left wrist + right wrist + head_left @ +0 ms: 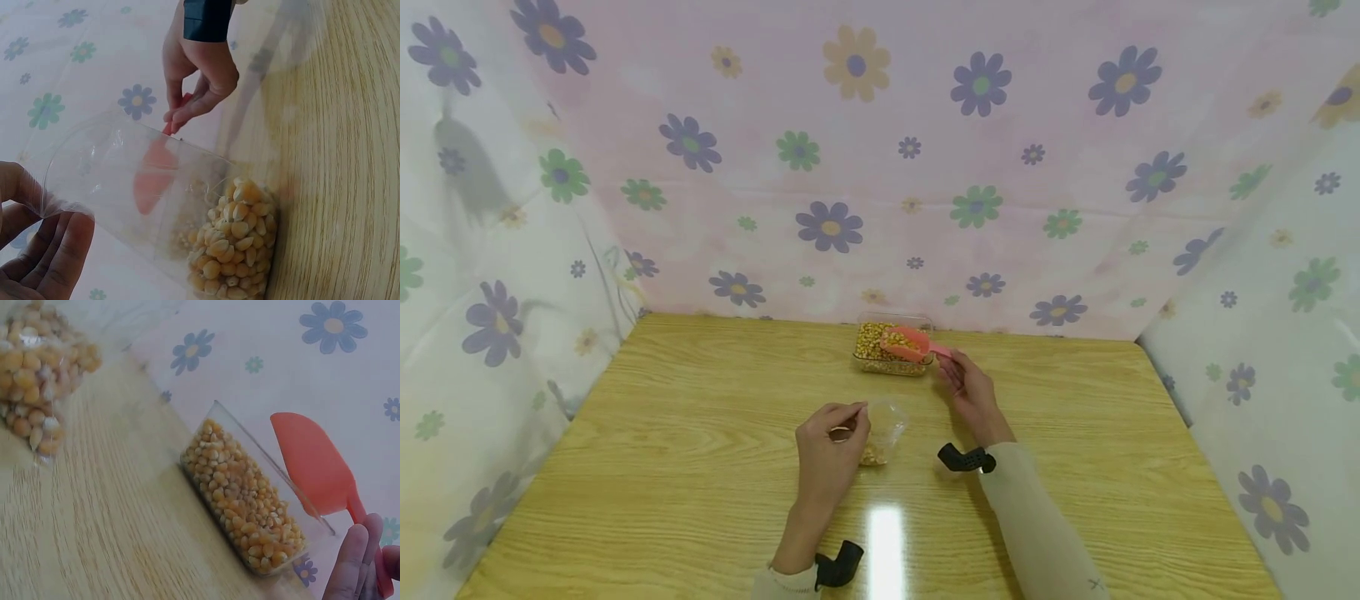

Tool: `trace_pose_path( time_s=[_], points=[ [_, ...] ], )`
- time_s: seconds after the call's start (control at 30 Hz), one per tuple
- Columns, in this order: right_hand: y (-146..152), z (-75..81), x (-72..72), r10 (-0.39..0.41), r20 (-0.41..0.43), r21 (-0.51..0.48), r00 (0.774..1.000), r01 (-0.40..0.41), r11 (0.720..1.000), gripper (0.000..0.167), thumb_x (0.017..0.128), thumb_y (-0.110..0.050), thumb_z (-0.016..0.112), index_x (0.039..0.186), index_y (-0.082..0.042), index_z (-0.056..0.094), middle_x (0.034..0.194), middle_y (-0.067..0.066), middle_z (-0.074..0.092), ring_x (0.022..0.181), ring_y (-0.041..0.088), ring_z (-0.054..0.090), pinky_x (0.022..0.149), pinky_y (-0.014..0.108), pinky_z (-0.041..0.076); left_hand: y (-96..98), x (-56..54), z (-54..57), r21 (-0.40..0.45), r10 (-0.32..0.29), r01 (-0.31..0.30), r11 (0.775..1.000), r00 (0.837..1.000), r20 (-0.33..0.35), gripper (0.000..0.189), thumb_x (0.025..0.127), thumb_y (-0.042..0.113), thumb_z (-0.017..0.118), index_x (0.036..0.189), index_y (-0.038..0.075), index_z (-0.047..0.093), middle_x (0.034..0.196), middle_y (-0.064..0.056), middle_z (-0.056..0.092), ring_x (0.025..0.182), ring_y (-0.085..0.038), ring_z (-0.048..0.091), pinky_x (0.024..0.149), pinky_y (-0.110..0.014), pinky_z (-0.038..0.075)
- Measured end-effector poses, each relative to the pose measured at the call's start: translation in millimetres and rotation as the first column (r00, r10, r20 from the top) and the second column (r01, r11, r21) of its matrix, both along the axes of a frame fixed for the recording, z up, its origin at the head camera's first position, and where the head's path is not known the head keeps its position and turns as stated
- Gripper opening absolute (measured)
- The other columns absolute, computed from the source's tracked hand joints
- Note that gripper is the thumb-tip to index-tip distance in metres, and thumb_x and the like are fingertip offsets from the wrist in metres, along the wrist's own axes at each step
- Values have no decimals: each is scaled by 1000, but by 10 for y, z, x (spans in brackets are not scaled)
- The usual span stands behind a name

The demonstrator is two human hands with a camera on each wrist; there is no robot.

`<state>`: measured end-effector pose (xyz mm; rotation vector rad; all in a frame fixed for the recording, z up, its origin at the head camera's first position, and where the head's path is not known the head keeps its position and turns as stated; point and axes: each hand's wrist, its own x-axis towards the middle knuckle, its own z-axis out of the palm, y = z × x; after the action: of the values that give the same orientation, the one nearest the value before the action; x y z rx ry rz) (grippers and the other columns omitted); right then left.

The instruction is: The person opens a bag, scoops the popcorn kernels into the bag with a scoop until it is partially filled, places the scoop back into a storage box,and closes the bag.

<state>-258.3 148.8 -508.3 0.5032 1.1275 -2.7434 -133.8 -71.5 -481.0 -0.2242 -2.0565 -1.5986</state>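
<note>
My left hand (829, 450) pinches the top edge of a clear plastic bag (889, 423). Yellow corn kernels (234, 240) fill the bag's lower part, which rests on the table. My right hand (973, 392) grips the handle of a pink scoop (912, 343). Kernels lie in the scoop's bowl in the head view. The scoop is over a clear rectangular container (219, 406) full of corn kernels (240, 506), which stands beyond the bag. From the right wrist view, the scoop's bowl is above the container's rim, apart from the corn.
Both hands work over a wood-grain table (700, 467). A flower-patterned cloth (880, 183) hangs behind the table's far edge, close to the container, and along both sides. Black wrist mounts (966, 458) sit on both forearms.
</note>
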Motion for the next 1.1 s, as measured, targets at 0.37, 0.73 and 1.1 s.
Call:
trace_pose_path(
  time_s=[0.37, 0.73, 1.1],
  points=[
    [35, 49, 91, 29, -19, -168, 999, -31, 985, 28, 108, -17, 51, 96, -8, 75, 83, 6, 78, 70, 7, 73, 71, 19, 60, -3, 18, 6, 19, -11, 10, 1000, 1000, 20, 12, 92, -1, 71, 100, -1, 80, 83, -4, 73, 71, -16, 70, 62, -23, 61],
    [27, 169, 248, -2, -2, -225, 1000, 2, 974, 28, 107, -16, 53, 93, -9, 76, 84, 7, 78, 70, 9, 73, 69, 18, 59, -8, 34, -6, 14, -10, 10, 1000, 1000, 15, 13, 93, 0, 71, 101, 1, 81, 84, -3, 73, 72, -15, 70, 63, -25, 61],
    [48, 90, 516, 24, -25, -230, 999, -29, 973, 36, 110, -16, 47, 90, -7, 75, 82, 7, 78, 67, 8, 72, 66, 18, 59, 4, 39, -8, 33, -14, 13, 999, 1000, 23, 12, 93, 0, 71, 99, 1, 81, 84, -4, 73, 72, -16, 70, 63, -25, 61]
  ],
)
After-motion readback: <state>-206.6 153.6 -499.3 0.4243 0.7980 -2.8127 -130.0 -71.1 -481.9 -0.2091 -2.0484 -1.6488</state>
